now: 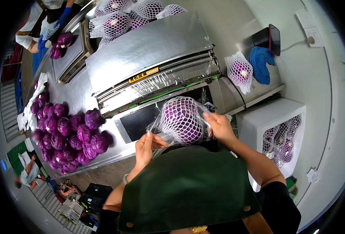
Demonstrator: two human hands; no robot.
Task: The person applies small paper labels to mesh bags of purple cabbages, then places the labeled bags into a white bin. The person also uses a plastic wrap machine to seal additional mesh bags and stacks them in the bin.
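Netted red cabbage (183, 121) between your two film grips

The cabbage, in white foam net (177, 112), lies at the near side of the film wrapping machine (153, 50), over the right part of its black plate (135, 126). Your left hand (144, 149) appears to pinch clear film (167, 136) at the cabbage's near left; your right hand (221, 127) holds film beside its right flank, slightly farther from you. The cabbage lies right and far of your left grip, left of your right. Nearly round, it shows no clear long axis.
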